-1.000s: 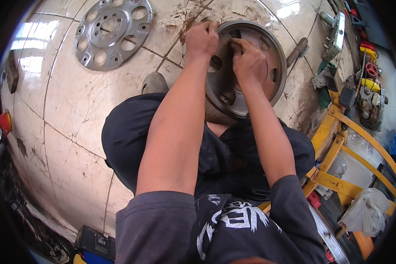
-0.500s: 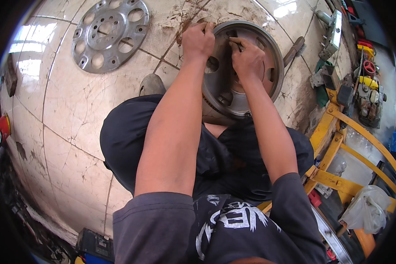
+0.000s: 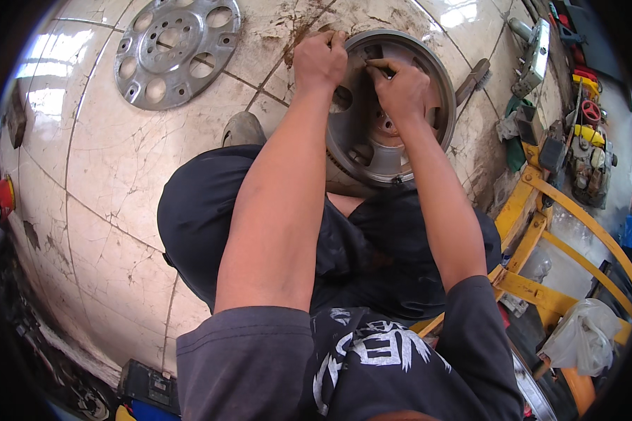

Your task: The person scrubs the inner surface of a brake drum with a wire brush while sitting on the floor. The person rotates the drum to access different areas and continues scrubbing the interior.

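Observation:
A round metal flywheel [image 3: 388, 165] with large holes in its face and teeth along its edge stands between my knees, tilted toward me. My left hand [image 3: 319, 63] is closed at its upper left rim, fingertips against the edge. Over the upper part of the face, my right hand [image 3: 402, 90] is closed in a pinch, thumb and forefinger touching the metal. Whatever sits in that pinch, if anything, is too small to make out. The wheel's hub shows partly beneath my right wrist.
A flat perforated metal disc [image 3: 178, 52] lies on the tiled floor at the far left. To the right of the flywheel rests a brush [image 3: 472, 81] with a dark handle. A yellow metal frame [image 3: 534, 210], a plastic bag [image 3: 584, 337] and machine parts [image 3: 590, 158] stand along the right.
My right hand has shifted slightly to the right, uncovering more of the hub. The flywheel appears a little further right in the view, and my left hand stays at its rim.

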Tool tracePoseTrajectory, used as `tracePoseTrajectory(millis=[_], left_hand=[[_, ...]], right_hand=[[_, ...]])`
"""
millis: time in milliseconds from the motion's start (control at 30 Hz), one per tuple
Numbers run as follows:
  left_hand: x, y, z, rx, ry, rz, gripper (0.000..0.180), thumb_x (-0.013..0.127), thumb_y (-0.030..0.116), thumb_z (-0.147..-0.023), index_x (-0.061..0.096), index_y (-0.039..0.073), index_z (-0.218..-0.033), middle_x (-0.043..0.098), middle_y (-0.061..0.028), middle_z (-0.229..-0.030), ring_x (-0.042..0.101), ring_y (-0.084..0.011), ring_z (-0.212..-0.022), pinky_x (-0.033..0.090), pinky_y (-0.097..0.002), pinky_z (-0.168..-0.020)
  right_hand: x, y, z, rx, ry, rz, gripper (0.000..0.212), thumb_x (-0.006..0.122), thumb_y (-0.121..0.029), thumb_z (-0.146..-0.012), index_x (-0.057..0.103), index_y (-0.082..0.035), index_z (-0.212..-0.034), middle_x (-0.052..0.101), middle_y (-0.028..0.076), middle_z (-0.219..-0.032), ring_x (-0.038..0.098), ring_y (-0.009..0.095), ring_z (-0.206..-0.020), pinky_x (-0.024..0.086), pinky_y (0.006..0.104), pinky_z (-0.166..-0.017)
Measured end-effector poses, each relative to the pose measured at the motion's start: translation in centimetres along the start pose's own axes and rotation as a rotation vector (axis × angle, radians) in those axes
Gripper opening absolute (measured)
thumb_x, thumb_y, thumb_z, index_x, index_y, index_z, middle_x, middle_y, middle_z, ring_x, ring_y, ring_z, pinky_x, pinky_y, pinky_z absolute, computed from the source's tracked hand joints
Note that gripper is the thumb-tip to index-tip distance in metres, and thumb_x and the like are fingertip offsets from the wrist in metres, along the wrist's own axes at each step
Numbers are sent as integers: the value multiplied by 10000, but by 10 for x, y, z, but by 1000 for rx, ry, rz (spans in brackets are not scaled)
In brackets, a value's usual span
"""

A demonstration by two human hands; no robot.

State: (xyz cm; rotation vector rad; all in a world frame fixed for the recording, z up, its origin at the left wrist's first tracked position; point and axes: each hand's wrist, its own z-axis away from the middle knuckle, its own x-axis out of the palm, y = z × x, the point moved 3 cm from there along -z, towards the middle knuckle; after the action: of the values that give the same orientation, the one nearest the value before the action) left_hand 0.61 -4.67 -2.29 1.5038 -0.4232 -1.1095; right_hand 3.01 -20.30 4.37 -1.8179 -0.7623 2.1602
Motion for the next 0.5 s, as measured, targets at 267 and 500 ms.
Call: tracePoseTrajectory(millis=[267, 500], left_hand=[[5, -6, -3, 36, 72, 12, 399, 601, 411, -993, 807, 90, -1111, 747, -256, -1080, 695, -441, -1052, 524, -469, -955], [2, 1, 0, -13, 6, 3, 419, 594, 390, -992, 794, 42, -1111, 737, -248, -1112, 683, -435, -1081, 516, -472, -978]], right_hand=[[-5, -1, -1, -125, -7, 132, 240, 780, -254, -814, 826, -157, -1030, 776, 150, -978, 745, 337, -873, 586, 411, -841], [-12, 8, 23, -139, -51, 25, 190, 774, -206, -907, 808, -86, -1049, 793, 123, -952, 757, 217, -829, 576, 334, -777]])
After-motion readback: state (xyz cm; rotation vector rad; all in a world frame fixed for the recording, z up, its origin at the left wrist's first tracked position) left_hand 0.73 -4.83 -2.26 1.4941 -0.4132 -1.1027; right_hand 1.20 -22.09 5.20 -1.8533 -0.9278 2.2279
